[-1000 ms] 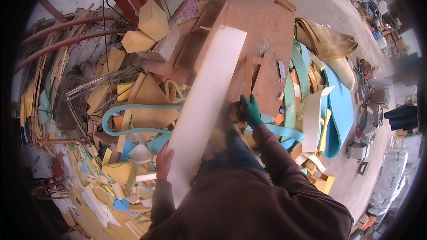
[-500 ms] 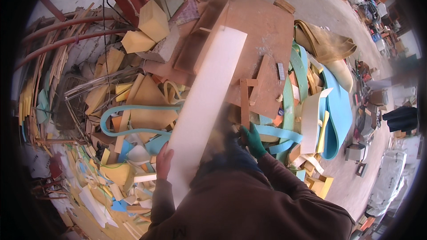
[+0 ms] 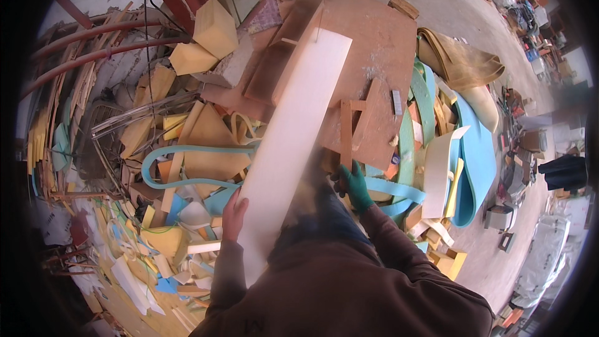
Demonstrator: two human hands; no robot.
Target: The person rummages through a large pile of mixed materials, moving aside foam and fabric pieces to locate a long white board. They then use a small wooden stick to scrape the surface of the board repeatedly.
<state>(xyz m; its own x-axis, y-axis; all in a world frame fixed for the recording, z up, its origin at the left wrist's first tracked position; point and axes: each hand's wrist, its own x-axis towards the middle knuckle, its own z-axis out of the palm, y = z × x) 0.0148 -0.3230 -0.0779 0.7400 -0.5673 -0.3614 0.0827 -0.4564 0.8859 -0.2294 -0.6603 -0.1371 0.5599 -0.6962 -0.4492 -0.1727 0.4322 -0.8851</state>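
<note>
A long white slab, apparently foam (image 3: 293, 125), lies slantwise across the edge of a brown tabletop (image 3: 368, 31), its near end close to my body. My bare left hand (image 3: 234, 215) grips the slab's left edge near that end, fingers curled over it. My right hand (image 3: 356, 187), in a green glove, is closed around the lower end of a brown L-shaped piece (image 3: 346, 134), which looks like a wooden square. Its upper part rests over the tabletop, to the right of the slab. The glove hides the end it holds.
A loose wooden strip (image 3: 368, 112) and a small grey block (image 3: 397, 102) lie on the tabletop. Foam offcuts (image 3: 163, 241) and a looped blue strip (image 3: 150, 162) pile up at left. Blue sheets (image 3: 471, 162) and a folded brown sheet (image 3: 458, 56) stand at right.
My right hand has pushed the L-shaped piece a little away from me over the tabletop. The slab and my left hand have shifted only slightly forward; the grip is the same.
</note>
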